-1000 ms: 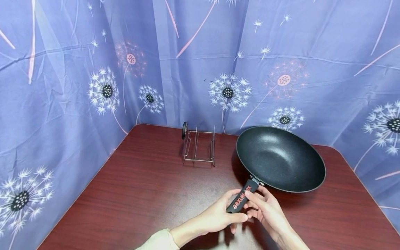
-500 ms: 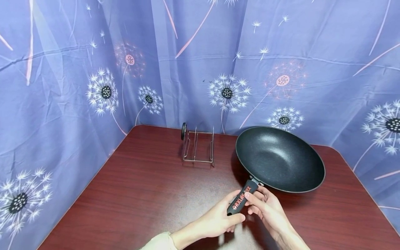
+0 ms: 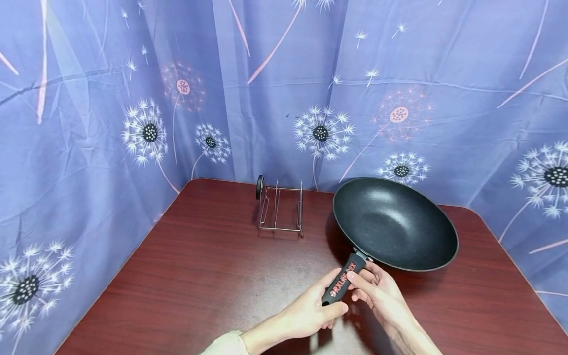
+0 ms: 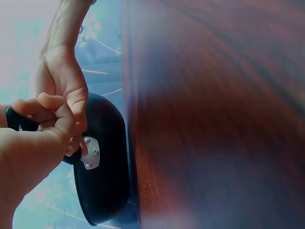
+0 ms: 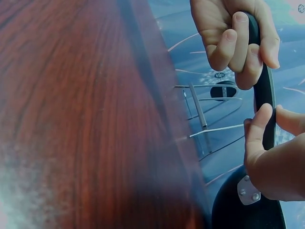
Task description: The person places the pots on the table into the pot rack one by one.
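Note:
A black frying pan (image 3: 390,224), deep and wok-like, is at the right of the table in the head view. Its black handle (image 3: 342,282), with red lettering, points toward me and is raised off the tabletop. My left hand (image 3: 308,310) grips the end of the handle, its fingers curling underneath. Closer to the pan, my right hand (image 3: 383,301) pinches the handle between thumb and fingers. A riveted metal bracket (image 4: 91,152) joins handle and pan in the left wrist view. Whether the pan's base touches the table is hidden.
A thin wire rack (image 3: 281,207) with a black round piece (image 3: 260,187) on its left side stands at the back of the dark red wooden table (image 3: 191,276). Blue curtain (image 3: 275,98) with dandelion prints hangs behind and at both sides.
The head view has shifted slightly. My left fingers under the handle's end have curled in a little; both hands keep their hold, and the pan stays almost in place.

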Motion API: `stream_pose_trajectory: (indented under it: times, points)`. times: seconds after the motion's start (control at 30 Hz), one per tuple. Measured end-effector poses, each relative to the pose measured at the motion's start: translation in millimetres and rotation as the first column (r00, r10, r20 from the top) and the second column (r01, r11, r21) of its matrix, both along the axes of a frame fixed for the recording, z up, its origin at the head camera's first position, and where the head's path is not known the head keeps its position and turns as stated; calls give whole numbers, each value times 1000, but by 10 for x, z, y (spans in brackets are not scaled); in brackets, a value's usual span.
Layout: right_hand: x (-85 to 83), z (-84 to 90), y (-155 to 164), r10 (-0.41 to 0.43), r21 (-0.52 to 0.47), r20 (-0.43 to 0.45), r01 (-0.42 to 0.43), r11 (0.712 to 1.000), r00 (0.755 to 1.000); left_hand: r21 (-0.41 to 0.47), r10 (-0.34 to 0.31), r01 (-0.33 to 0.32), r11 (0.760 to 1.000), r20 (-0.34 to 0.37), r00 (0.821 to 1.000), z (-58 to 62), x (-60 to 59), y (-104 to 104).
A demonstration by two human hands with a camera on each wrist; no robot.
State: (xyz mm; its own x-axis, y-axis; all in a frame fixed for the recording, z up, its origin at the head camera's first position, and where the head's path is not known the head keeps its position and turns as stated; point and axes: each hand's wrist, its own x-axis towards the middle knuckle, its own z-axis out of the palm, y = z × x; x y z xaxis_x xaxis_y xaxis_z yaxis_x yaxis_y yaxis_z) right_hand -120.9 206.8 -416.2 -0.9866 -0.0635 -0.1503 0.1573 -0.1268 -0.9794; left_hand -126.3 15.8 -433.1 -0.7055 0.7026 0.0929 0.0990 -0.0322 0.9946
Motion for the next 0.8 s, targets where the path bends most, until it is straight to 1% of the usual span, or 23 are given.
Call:
stream_pose_trajectory:
  times: [0.23,0.43,0.67,0.8]
  points:
    - [-16,56,-33,-6,42,-14,6,999,1000,44,-10,10,999,-11,1000,0,5,-20]
    - [-29,105,-52,14,25,-57,-13,1000,998,69,11,-10,998,-16,1000,29,31,-33]
    - [-42,149,-71,26,-20,-71,-28,999,997,99,24,-23,995,-10,1000,60,63,-47]
    - [-42,174,-92,18,-6,-80,-19,1000,997,108,34,-34,994,0,999,70,77,-54]
